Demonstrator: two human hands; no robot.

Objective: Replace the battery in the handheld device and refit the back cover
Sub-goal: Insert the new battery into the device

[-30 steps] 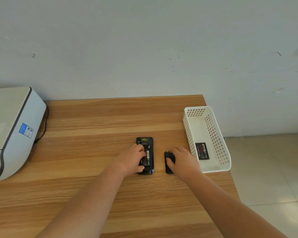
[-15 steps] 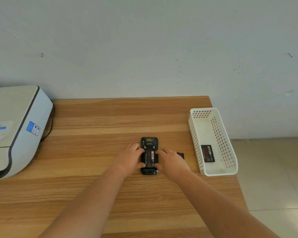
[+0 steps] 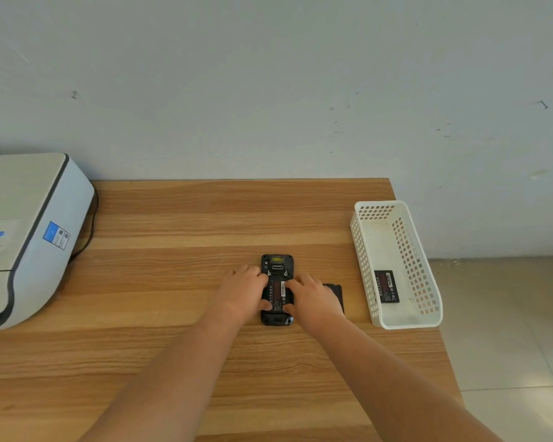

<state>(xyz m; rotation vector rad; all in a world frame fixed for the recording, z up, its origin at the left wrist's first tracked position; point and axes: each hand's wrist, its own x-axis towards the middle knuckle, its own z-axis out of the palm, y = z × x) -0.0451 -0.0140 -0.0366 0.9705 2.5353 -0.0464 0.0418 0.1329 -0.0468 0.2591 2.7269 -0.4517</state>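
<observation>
The black handheld device (image 3: 277, 266) lies face down on the wooden table (image 3: 179, 224), its back uncovered. A battery (image 3: 279, 293) with a red label sits in its bay. My left hand (image 3: 245, 290) grips the device's left side, thumb on the battery's lower edge. My right hand (image 3: 313, 299) rests on the right side, with fingertips on the battery. The black back cover (image 3: 335, 293) lies flat on the table just right of my right hand, partly hidden by it. A second battery (image 3: 386, 286) lies in the white basket (image 3: 363, 260).
A white perforated basket stands at the table's right edge, with tiled floor (image 3: 508, 330) beyond it. A white printer (image 3: 23, 234) with a black cable (image 3: 88, 237) fills the left side. The wall stands behind the table's back edge.
My right hand left the back cover on the table and moved left onto the device's battery. My left hand stayed on the device. The camera view shifted slightly.
</observation>
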